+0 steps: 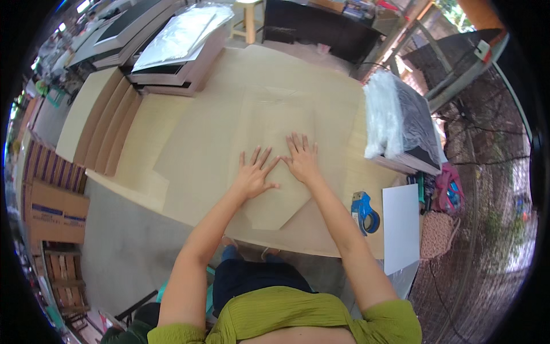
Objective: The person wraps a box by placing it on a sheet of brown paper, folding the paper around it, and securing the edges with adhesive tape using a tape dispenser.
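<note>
One tan, angular-cornered paper sheet (275,209) mid-table, atop larger brown paper (197,143) | left hand (252,176): palm down on it, fingers spread, gripping nothing | right hand (302,162): likewise flat, fingers fanned | rightward, blue plastic tape dispenser (373,221) on pale wooden table (140,143) | far left, brown cardboard carton (57,226) bears blue printed bands

We cannot see the parts of the brown sheet (281,123) under the left hand (253,178) and right hand (302,164) — palms and fingers cover them. The tabletop (150,123) hides part of the feet (229,241) from us, the lower edge cuts off the green top (286,309), and the upper-left background (60,60) blurs — we cannot make out its details.
</note>
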`<state>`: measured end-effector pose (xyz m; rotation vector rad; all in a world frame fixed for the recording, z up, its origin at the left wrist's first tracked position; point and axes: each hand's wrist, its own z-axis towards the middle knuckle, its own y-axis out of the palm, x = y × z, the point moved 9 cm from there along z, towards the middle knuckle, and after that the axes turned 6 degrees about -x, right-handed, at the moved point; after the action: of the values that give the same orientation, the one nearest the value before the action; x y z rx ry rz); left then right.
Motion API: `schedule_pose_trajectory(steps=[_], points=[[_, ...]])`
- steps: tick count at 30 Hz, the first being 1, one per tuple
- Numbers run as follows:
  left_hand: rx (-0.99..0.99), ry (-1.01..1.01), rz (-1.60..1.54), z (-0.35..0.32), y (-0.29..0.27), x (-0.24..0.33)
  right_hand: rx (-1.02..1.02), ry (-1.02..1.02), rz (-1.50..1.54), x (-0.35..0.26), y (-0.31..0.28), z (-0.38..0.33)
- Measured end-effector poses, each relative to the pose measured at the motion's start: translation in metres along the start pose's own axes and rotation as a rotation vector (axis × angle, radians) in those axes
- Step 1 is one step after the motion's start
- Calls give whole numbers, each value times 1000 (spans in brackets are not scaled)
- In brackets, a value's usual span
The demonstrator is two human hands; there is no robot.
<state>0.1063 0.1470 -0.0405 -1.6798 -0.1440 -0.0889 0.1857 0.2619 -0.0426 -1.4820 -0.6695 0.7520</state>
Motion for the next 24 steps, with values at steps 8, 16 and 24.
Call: schedule_pose_trajectory(steps=[8,16,24], points=[[-35,-35,47,-30,-3,2,-158,-236,118,-6,12,-74],[69,-35,75,-26,3,3,-51,-261,71,-11,8,-86],[160,-57,62,-42,1,-13,-156,-16,-14,-35,6,-69]])
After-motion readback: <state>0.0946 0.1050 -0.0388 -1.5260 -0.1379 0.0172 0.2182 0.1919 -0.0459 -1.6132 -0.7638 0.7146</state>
